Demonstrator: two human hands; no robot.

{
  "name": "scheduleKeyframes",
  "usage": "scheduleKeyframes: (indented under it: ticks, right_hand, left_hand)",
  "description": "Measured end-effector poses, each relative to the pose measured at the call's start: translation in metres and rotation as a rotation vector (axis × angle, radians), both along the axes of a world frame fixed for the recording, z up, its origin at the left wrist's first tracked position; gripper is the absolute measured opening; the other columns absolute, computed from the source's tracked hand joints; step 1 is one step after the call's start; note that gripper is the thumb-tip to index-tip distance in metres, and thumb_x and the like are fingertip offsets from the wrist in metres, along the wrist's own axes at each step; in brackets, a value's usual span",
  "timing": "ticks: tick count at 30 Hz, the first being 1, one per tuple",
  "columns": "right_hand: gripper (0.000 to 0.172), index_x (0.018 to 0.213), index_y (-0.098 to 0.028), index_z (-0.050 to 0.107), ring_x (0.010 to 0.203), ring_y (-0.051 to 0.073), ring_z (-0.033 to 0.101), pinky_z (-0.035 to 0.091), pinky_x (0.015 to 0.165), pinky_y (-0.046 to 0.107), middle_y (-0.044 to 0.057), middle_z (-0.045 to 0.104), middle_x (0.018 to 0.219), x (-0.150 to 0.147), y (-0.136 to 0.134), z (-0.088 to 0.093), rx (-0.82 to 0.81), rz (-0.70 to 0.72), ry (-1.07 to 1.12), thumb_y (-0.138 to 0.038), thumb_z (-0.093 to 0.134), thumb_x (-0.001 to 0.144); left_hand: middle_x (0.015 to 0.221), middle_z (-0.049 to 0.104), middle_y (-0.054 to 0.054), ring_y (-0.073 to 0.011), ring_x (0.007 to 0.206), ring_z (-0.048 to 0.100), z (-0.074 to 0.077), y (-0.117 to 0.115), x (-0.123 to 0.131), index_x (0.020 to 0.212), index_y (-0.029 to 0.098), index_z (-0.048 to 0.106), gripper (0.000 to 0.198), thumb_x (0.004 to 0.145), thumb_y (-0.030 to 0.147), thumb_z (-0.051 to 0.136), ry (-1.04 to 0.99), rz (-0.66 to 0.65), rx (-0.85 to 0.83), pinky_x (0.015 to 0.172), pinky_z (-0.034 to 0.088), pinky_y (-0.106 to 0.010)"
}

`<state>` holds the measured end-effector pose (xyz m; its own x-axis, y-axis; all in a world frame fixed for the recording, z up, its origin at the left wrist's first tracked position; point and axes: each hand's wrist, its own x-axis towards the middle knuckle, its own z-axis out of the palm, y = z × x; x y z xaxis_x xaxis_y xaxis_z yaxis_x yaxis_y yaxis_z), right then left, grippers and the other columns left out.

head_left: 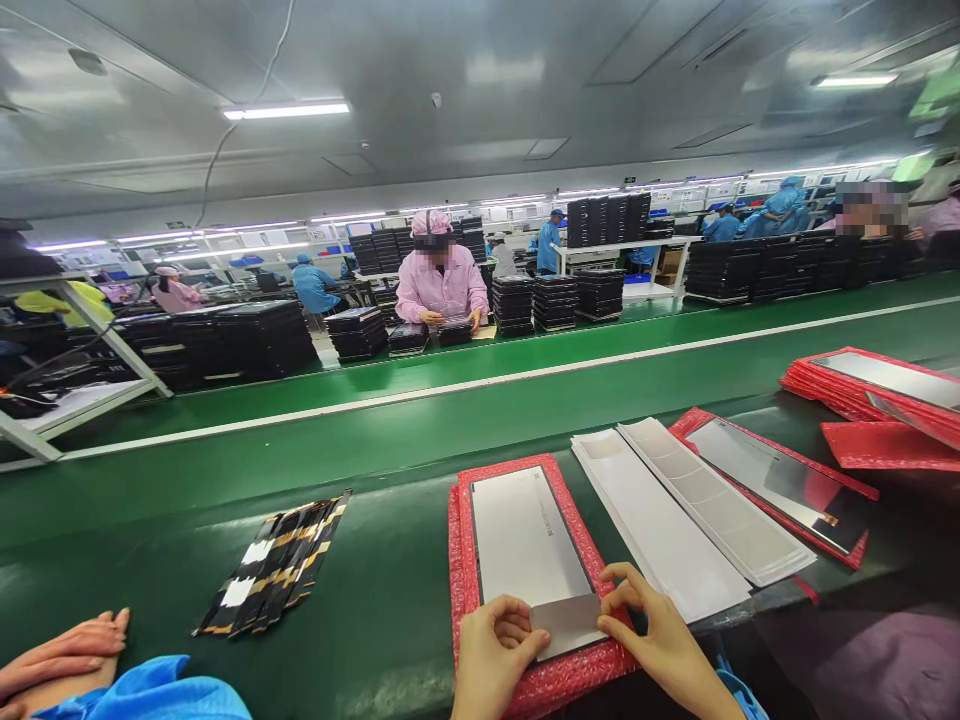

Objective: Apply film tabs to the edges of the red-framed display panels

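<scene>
L hand (pixel 499 650) + R hand (pixel 660 640) pinch grey film (pixel 566 620) on panel (pixel 525 535), nearly shut; slip w/ nails could scratch it (fragile).

No text can be read with certainty anywhere in the view. A small dark marking is seen on the white panel (pixel 529 530) on the near bench (pixel 390 610), just right of its middle, but it is too small to be made out. The grey tab (pixel 566 620) on that panel shows no print. White labels (pixel 255 552) are stuck on the black-and-gold strips (pixel 274 565), near left – blank, as far as can be told. A small sign (pixel 628 181) is seen far off, high on the wall – illegible.
</scene>
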<state>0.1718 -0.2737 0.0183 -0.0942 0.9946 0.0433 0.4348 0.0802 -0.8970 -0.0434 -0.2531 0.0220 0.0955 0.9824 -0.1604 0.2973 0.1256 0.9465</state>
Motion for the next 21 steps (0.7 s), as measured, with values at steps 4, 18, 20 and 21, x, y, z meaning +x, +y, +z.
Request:
scheduleKeyframes:
  ticks: [4, 18, 20, 21]
  right_hand:
    - [0.030, 0.101, -0.023, 0.039, 0.067, 0.012, 0.055, 0.039, 0.072, 0.025, -0.007, 0.057, 0.068, 0.0003, 0.0003, -0.0021, 0.003, -0.004, -0.004, -0.020, 0.052, 0.075]
    - [0.029, 0.101, -0.024, 0.038, 0.066, 0.011, 0.053, 0.038, 0.072, 0.024, -0.008, 0.055, 0.067, 0.0003, 0.0008, -0.0035, 0.016, 0.018, -0.006, -0.022, 0.053, 0.077]
    - [0.029, 0.101, -0.024, 0.038, 0.066, 0.011, 0.053, 0.038, 0.072, 0.024, -0.008, 0.055, 0.067, 0.0009, 0.0013, -0.0045, 0.015, 0.018, -0.009, -0.023, 0.053, 0.076]
    - [0.029, 0.101, -0.024, 0.038, 0.066, 0.011, 0.054, 0.038, 0.072, 0.024, -0.008, 0.056, 0.067, 0.0010, 0.0015, -0.0048, 0.014, 0.019, -0.013, -0.023, 0.053, 0.076]
  left_hand:
    - [0.059, 0.063, -0.003, -0.0137, 0.053, 0.058, 0.0005, -0.0010, 0.0010, 0.070, 0.013, 0.062, 0.025, 0.055, 0.029, 0.073, -0.003, 0.022, 0.006, 0.049, 0.046, -0.020]
    - [0.061, 0.063, -0.003, -0.0131, 0.054, 0.058, -0.0029, -0.0016, -0.0009, 0.072, 0.013, 0.061, 0.023, 0.057, 0.027, 0.072, -0.002, 0.004, 0.011, 0.051, 0.047, -0.020]
    - [0.062, 0.063, -0.003, -0.0132, 0.055, 0.058, -0.0027, -0.0017, -0.0012, 0.072, 0.013, 0.061, 0.023, 0.057, 0.028, 0.072, -0.003, 0.000, 0.008, 0.051, 0.047, -0.020]
    - [0.062, 0.063, -0.003, -0.0133, 0.055, 0.058, -0.0026, -0.0017, -0.0013, 0.072, 0.013, 0.061, 0.024, 0.057, 0.028, 0.072, -0.003, -0.001, 0.007, 0.051, 0.047, -0.020]
